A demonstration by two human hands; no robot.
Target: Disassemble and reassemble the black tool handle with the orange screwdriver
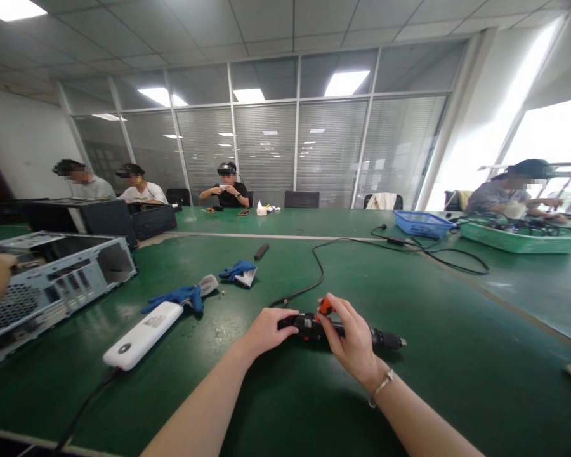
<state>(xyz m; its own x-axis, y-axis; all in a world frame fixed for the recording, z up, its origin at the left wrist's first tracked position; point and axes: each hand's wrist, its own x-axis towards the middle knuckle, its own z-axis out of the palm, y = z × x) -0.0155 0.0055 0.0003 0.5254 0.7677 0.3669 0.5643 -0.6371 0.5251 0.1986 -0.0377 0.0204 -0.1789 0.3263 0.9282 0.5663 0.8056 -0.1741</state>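
A black electric screwdriver (383,339) lies on the green table with its tip pointing right and its cord running off behind its left end. My left hand (270,331) grips its left end, the thumb in front and the fingers behind. Over the middle of the tool, my right hand (353,339) is closed in a pinch on a small orange-red piece (325,306) with a dark part. The lower end of that piece meets the tool's body; its exact kind is hidden by my fingers. A bracelet circles my right wrist.
Left are an open metal computer case (99,263), blue gloves (181,297) and a white power bank (145,335) with a cable. A black cord (321,266) crosses the table. Blue (421,223) and green baskets (518,238) stand right. Several people sit around; an arm shows far left.
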